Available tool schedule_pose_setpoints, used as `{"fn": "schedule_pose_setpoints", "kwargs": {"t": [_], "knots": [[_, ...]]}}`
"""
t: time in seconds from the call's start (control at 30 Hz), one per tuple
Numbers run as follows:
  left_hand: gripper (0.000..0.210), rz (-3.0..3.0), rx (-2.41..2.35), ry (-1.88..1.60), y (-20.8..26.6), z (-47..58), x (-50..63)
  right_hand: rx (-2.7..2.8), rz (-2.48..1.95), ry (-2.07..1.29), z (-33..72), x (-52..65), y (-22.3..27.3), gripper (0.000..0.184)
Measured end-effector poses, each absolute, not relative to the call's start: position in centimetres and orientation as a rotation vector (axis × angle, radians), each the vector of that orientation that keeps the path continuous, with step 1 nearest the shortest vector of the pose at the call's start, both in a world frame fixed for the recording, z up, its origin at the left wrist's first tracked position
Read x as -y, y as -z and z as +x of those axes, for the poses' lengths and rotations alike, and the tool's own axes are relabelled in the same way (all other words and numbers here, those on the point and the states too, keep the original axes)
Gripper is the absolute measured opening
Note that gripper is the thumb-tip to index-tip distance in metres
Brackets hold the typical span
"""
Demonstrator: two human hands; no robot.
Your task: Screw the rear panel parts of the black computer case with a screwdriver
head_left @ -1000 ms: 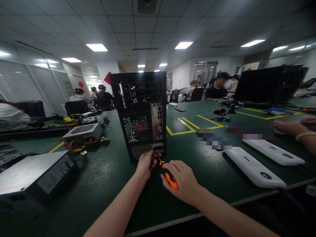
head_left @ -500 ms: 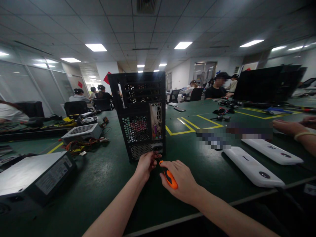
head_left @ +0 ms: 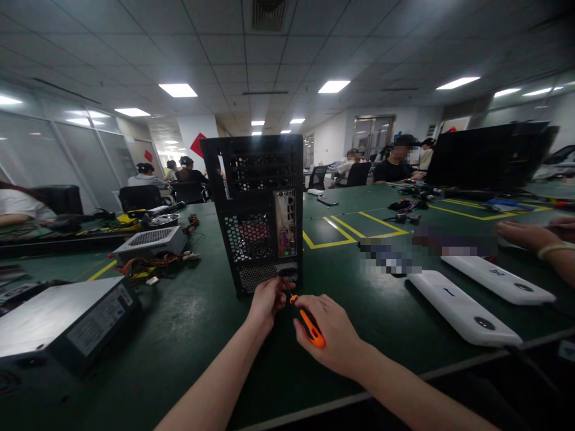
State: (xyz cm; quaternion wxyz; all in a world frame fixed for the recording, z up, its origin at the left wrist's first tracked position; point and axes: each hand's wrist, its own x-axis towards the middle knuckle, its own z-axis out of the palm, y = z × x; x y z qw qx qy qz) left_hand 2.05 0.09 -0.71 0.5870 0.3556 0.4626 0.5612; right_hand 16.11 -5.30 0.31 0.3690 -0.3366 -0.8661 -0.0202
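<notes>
A black computer case stands upright on the green table, its back with the ports and honeycomb vents facing me. Held in my right hand is an orange and black screwdriver, its thin shaft pointing up and left toward the lower right of the case back. Fingers of my left hand are pinched together by the case's bottom edge, close to the screwdriver's tip. Whatever sits between those fingertips is hidden, and the exact contact point of the tip is too small to make out.
On the left lie a large power supply and a smaller one with bundled cables. White devices rest at the right, near another person's hands. Dark monitors stand farther back; people sit beyond.
The whole view has shifted slightly downward in the picture. Both hands stay at the case's lower edge, and the screwdriver's handle shows a little more between the right fingers.
</notes>
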Motion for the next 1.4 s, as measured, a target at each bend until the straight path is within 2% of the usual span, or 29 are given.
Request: {"fn": "schedule_pose_setpoints", "kwargs": {"t": [0.73, 1.2, 1.4], "knots": [[0.023, 0.816, -1.135, -1.344, 1.0, 2.1, -0.7, 2.079, -0.792, 0.156, 17.2, 5.6, -1.0, 0.007], [0.031, 0.884, -1.184, -1.313, 1.1, 2.2, -0.7, 1.888, -0.902, 0.13, 18.3, 5.0, -1.3, 0.008], [0.029, 0.905, -1.173, -1.316, 1.0, 2.3, -0.7, 1.974, -0.83, 0.101, 17.9, 5.2, -1.2, 0.006]]}}
